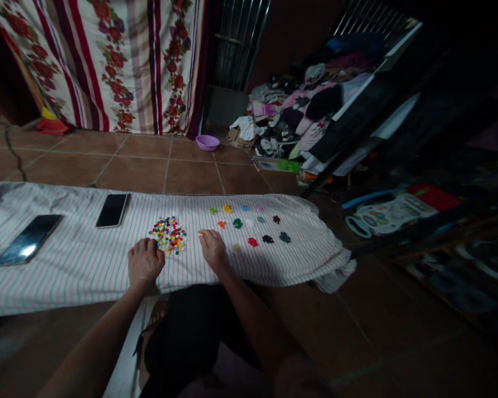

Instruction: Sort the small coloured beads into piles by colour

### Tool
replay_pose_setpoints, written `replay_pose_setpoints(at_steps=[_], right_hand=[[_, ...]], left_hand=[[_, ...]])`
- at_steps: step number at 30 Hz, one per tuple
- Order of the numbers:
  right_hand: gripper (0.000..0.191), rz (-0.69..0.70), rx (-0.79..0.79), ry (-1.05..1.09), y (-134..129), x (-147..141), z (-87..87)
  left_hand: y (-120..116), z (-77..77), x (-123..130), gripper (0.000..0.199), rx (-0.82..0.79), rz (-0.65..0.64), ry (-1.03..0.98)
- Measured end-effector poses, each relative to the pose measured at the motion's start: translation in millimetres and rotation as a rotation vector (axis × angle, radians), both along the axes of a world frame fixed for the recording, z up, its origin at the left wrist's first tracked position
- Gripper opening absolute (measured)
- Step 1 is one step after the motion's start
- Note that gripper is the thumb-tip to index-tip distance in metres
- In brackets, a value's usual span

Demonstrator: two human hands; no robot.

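The person's dark-clothed lap (178,337) is right up against the striped cloth (91,257), which keeps both forearms low and the small pieces within short reach. The left hand (144,264) rests palm down at the near left edge of the mixed pile (169,235), fingers bent under, seemingly as a steady prop beside it; whether they grip anything, I cannot tell. The right hand (213,249) pinches a small yellow piece (201,235) between thumb and fingertips, a grip that suits something so tiny and leaves its end showing. It hovers or rests between the mixed pile and the single-colour clusters; which, I cannot tell.

Those clusters lie apart on the cloth, so the shades do not mingle: beige (236,247), red (253,242), black (268,239) and dark grey (284,237) nearer, with orange (221,224), dark green (237,223) and brown (276,219) beyond, and yellow (227,208) farther still. Two phones (28,239) (112,210) lie flat to the left, out of the hands' way. Past the cloth, a purple basin (208,143) sits on the tiled floor (141,172), before a floral curtain (136,66) and heaped clothes (302,105).
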State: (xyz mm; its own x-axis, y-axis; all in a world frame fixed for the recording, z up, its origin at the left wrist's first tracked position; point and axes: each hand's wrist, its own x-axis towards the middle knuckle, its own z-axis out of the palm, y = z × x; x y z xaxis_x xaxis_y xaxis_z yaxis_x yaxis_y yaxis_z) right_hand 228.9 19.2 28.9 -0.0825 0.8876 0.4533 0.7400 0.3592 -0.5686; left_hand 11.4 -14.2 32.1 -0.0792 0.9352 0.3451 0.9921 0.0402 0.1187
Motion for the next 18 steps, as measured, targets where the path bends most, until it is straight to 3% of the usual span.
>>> replay_pose_setpoints(at_steps=[5, 12, 18], right_hand=[[0.025, -0.103, 0.046, 0.173, -3.0, 40.1, -5.1], [0.025, -0.377, 0.11, 0.274, -15.6, 107.6, -10.3], [0.032, -0.459, 0.048, 0.266, -37.2, 134.7, -19.2]], left_hand=[[-0.5, 0.0, 0.5, 0.025, 0.006, -0.002, 0.009], [-2.5, 4.7, 2.5, 0.03, -0.03, 0.017, 0.019], [-3.3, 4.6, 3.5, 0.033, -0.037, 0.021, 0.023]])
